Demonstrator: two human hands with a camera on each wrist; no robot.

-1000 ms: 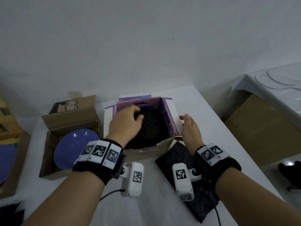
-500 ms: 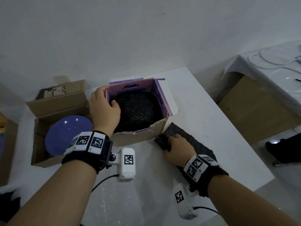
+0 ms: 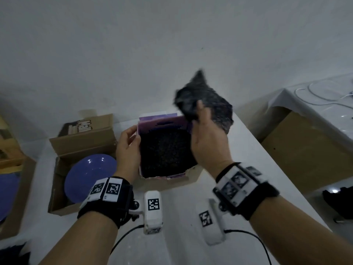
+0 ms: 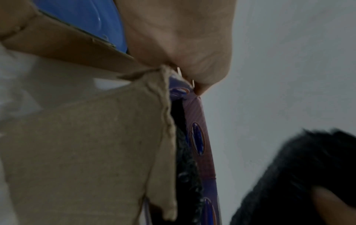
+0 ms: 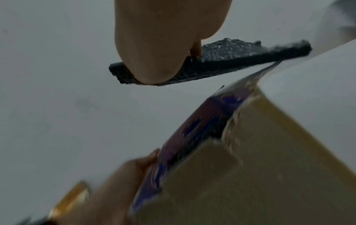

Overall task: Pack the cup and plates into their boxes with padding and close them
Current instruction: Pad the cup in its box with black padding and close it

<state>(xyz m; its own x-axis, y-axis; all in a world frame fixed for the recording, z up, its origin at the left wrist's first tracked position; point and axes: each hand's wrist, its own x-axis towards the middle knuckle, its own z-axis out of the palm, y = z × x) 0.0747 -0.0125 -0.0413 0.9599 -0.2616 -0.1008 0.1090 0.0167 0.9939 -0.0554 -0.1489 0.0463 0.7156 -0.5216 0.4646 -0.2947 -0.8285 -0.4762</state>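
Note:
A cardboard box [image 3: 162, 181] with purple inner walls stands open at the table's middle, its bottom covered by black padding [image 3: 164, 152]. My left hand [image 3: 128, 146] grips the box's left wall, thumb over the rim; the left wrist view shows the thumb [image 4: 200, 76] pinching that edge. My right hand [image 3: 206, 134] holds a second black foam sheet [image 3: 214, 104] in the air above the box's far right corner, pinched between thumb and fingers [image 5: 163, 45]. The sheet [image 5: 231, 57] lies roughly flat. A blue plate [image 3: 89, 175] lies in a brown box [image 3: 84, 142] to the left. No cup is visible.
Another blue plate [image 3: 7, 196] shows at the far left edge in a further box. To the right, past the table's edge, a large cardboard box [image 3: 305, 150] stands under a white-covered table [image 3: 315, 104] with cables. A wall rises behind.
My right hand has taken the black foam sheet off the table and lifted it above the box. My left hand came out of the box and holds its left wall.

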